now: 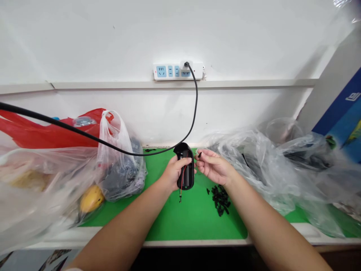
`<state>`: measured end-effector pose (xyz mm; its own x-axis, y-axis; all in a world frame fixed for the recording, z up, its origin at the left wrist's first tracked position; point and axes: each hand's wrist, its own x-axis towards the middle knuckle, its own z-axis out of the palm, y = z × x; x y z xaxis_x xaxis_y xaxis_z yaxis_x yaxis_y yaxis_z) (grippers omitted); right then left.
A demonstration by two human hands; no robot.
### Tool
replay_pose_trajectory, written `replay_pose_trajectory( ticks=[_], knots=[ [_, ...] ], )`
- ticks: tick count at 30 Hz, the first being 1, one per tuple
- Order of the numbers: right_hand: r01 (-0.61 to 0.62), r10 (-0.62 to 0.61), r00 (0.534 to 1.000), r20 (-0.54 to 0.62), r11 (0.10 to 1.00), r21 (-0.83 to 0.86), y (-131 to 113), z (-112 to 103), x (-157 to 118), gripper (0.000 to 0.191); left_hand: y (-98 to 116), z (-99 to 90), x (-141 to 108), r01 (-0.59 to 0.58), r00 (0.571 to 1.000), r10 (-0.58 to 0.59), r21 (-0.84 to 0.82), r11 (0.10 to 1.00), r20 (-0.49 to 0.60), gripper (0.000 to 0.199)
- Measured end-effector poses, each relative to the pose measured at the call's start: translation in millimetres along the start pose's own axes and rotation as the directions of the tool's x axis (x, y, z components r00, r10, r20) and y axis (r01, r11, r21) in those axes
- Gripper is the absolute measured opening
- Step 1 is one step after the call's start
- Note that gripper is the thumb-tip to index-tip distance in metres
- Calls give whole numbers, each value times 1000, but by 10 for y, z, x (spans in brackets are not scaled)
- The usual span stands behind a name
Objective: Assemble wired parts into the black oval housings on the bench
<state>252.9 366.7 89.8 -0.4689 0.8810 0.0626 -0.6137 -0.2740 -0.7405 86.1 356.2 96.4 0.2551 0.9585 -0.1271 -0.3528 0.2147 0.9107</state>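
Observation:
My left hand (174,172) is closed around a black plastic housing (186,182), its thumb lying over the open side. Inside the housing is a dark cylindrical part, and thin red and black wires (181,192) hang out below with a small metal piece at their end. Just to the right, my right hand (211,165) pinches a small black plastic part (199,154) between thumb and forefinger, close to the housing. Below that hand a pile of small black parts (220,199) lies on the green mat (188,222).
Clear plastic bags (262,162) crowd the right side, and a knotted bag of dark parts (121,173) stands at left beside a yellow object (91,198). A black cable (113,145) crosses from a wall power strip (177,71). A red bag (56,131) lies behind.

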Motion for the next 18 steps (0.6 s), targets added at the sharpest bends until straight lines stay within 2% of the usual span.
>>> replay_pose_trajectory(
  ticks=[7,11,14,18],
  knots=[
    [-31,30,999,-11,999,-44,10,-10,-6,28,11,-7,13,-12,1000,11,-23,1000,-20,30],
    [-15,14,1000,-7,995,-102,13,16,-16,23,32,-4,4,-36,999,36,-25,999,-12,29],
    [12,-28,997,-75,979,-202,11,39,-19,27,46,12,-13,-58,998,58,-8,998,-25,28],
    [55,-132,975,-177,922,-384,9,70,1,42,54,26,-21,-83,995,84,29,996,-47,31]
  ],
)
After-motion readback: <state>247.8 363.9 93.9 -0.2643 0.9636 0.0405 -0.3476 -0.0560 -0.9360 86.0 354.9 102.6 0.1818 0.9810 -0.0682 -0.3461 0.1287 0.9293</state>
